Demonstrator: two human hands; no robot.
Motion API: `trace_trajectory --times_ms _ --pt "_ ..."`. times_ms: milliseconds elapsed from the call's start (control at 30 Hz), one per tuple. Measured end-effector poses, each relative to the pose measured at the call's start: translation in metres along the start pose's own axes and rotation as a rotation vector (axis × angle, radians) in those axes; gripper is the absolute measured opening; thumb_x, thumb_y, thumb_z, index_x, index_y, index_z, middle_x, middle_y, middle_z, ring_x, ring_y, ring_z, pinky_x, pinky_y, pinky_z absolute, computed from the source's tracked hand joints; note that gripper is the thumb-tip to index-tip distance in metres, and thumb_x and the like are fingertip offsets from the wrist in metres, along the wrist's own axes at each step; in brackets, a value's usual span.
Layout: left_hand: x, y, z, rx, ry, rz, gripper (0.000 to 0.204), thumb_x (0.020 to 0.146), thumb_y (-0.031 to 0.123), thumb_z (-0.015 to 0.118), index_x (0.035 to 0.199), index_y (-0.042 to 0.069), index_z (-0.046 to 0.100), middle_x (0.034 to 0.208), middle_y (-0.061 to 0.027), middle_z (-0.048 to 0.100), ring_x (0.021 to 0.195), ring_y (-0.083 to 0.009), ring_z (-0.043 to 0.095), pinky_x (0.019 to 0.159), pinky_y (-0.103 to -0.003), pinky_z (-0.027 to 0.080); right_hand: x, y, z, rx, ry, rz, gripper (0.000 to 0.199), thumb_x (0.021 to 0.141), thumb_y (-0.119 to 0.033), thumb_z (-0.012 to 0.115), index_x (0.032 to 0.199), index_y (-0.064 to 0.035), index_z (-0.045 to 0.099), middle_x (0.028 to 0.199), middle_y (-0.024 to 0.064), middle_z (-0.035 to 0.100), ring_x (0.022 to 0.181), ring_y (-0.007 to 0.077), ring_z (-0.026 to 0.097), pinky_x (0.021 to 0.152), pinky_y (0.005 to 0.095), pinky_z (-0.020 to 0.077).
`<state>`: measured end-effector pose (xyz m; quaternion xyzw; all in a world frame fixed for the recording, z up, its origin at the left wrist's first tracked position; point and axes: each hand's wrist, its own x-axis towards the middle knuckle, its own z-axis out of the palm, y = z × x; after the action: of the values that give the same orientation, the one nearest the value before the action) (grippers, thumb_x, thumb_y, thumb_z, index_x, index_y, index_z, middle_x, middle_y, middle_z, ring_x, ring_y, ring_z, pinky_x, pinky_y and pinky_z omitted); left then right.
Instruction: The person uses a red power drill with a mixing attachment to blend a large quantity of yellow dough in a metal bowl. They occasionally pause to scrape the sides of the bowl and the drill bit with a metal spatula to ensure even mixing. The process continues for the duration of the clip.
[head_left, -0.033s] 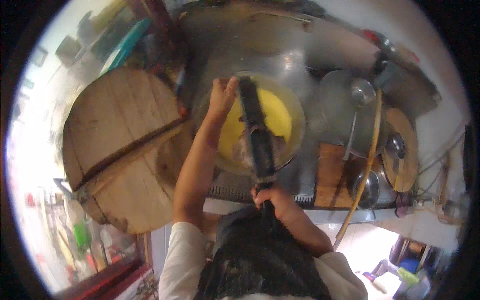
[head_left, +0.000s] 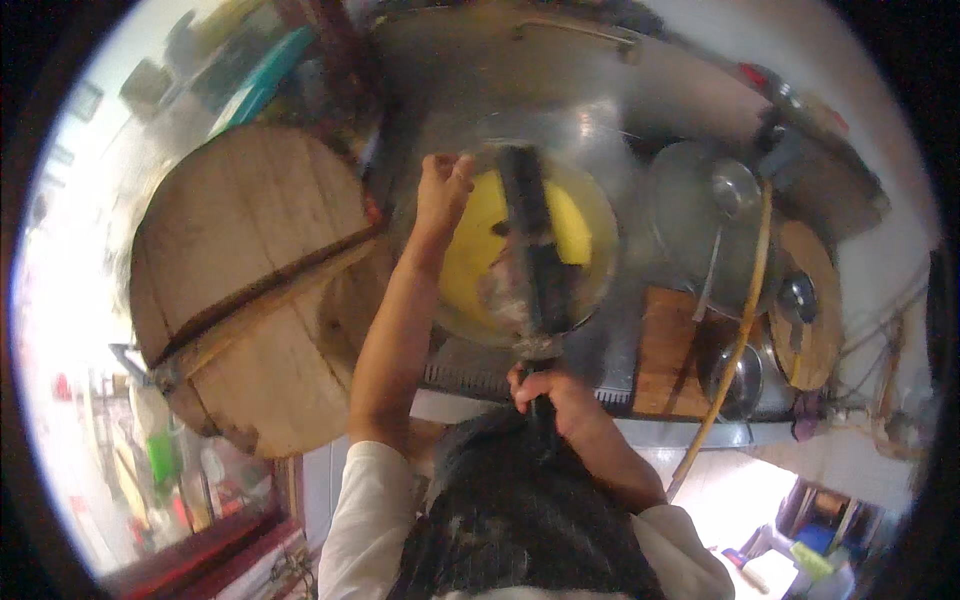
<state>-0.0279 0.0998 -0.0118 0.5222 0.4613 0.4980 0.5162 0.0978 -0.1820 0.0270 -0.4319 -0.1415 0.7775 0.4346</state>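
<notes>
My right hand (head_left: pixel 553 390) is wrapped round the handle of a long black tool (head_left: pixel 527 200) with a pale collar; I cannot make out its exact kind. The tool stretches away from me over a wide round metal pot (head_left: pixel 612 245). Inside the pot lies something bright yellow (head_left: pixel 572 225), and a pinkish-brown lump (head_left: pixel 503 285) shows partly behind the tool. At the pot's upper left rim is my left hand (head_left: pixel 445 190), its fingers closed; what they grip, if anything, is hidden.
A large round wooden lid (head_left: pixel 245 210) with a crossbar stands at the left. On the right are a metal basin (head_left: pixel 670 215), a ladle (head_left: pixel 712 255), a wooden board (head_left: pixel 668 345), a long bamboo stick (head_left: pixel 750 300) and a small metal bowl (head_left: pixel 742 385). A metal counter (head_left: pixel 480 80) lies behind.
The black tool has shifted a little to the right over the pot, with my right hand still round its handle. My left hand stays by the rim. The whole view has moved slightly.
</notes>
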Motion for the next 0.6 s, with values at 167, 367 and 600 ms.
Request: trace_trajectory --times_ms 167,367,600 --pt "-0.109 -0.024 -0.067 0.855 0.002 -0.161 0.034 0.08 0.027 0.058 0.104 0.003 0.054 0.096 -0.0174 0.059 0.089 -0.0283 0.058 0.077 -0.038 0.046 0.003 -0.015 -0.008 0.327 -0.015 0.031 0.033 0.056 0.002 0.057 0.088 -0.0028 0.049 0.075 0.0106 0.054 0.059 0.0225 0.052 0.058 0.0327 0.0429" --pt "-0.271 -0.142 -0.148 1.5 -0.194 -0.321 0.055 0.073 0.009 0.054 0.126 0.007 0.039 0.115 -0.0245 0.045 0.103 -0.0414 0.049 0.083 -0.05 0.045 0.019 -0.025 -0.021 0.484 -0.102 0.031 0.036 0.057 0.003 0.053 0.093 -0.0032 0.047 0.078 0.0085 0.049 0.064 0.0212 0.048 0.057 0.0315 0.0412" --pt "-0.298 -0.131 -0.134 1.53 -0.137 -0.231 0.031 0.085 0.015 0.043 0.115 0.007 0.045 0.104 -0.024 0.05 0.08 -0.0375 0.058 0.068 -0.046 0.049 0.023 -0.033 -0.031 0.563 -0.097 0.021 0.037 0.053 -0.002 0.05 0.09 -0.0038 0.046 0.075 0.0055 0.044 0.06 0.0166 0.042 0.054 0.0287 0.0365"
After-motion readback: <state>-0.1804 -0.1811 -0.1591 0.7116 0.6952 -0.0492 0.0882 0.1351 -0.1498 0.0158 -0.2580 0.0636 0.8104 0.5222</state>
